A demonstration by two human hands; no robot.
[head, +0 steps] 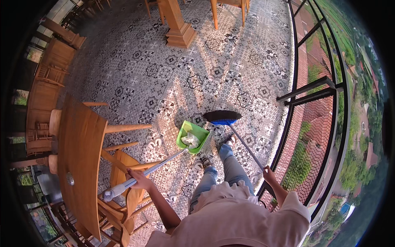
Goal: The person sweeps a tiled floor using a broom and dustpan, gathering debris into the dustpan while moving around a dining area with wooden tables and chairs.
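My left hand (138, 180) is closed around the pale grey handle of a long-handled dustpan. The green dustpan (202, 136) rests on the patterned tile floor, and a crumpled piece of clear or whitish plastic (190, 140) lies inside it. With my right hand (269, 175) I grip the thin grey stick of a broom. Its blue head with dark bristles (222, 116) is on the floor just beyond the dustpan, slightly to the right. A small gap separates the bristles from the pan.
A wooden table (81, 139) with wooden chairs (118, 163) stands close on my left. Along the right runs a black metal railing with wire mesh (308, 139), with a drop beyond it. Ahead rises a wooden pillar (180, 31), near more furniture legs.
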